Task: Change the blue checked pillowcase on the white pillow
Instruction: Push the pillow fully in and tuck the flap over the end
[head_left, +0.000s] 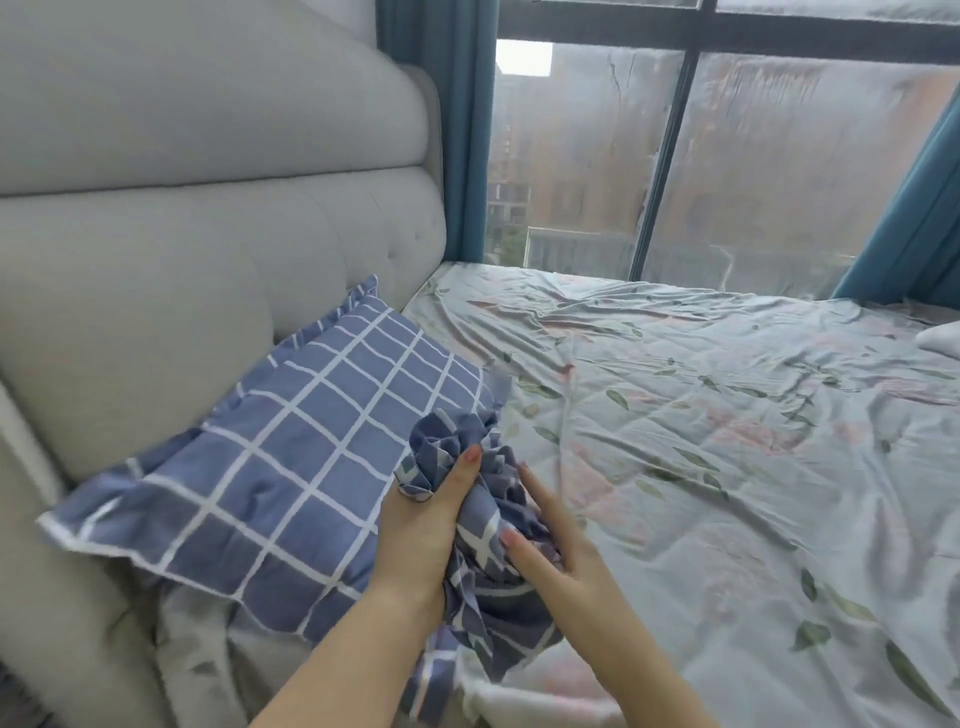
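A pillow in a blue checked pillowcase (291, 452) leans against the grey headboard at the left of the bed. The case's right end is bunched into a crumpled wad. My left hand (421, 525) grips that bunched cloth from the left, thumb up along it. My right hand (550, 540) touches the wad from the right, with the index finger stretched out and the thumb pressing the fabric. No white of the pillow shows; the case hides it.
A padded grey headboard (208, 218) rises at the left. A rumpled pale floral sheet (727, 426) covers the bed. A large window (675, 156) with teal curtains (457, 130) stands behind. A white item (940, 338) lies at the right edge.
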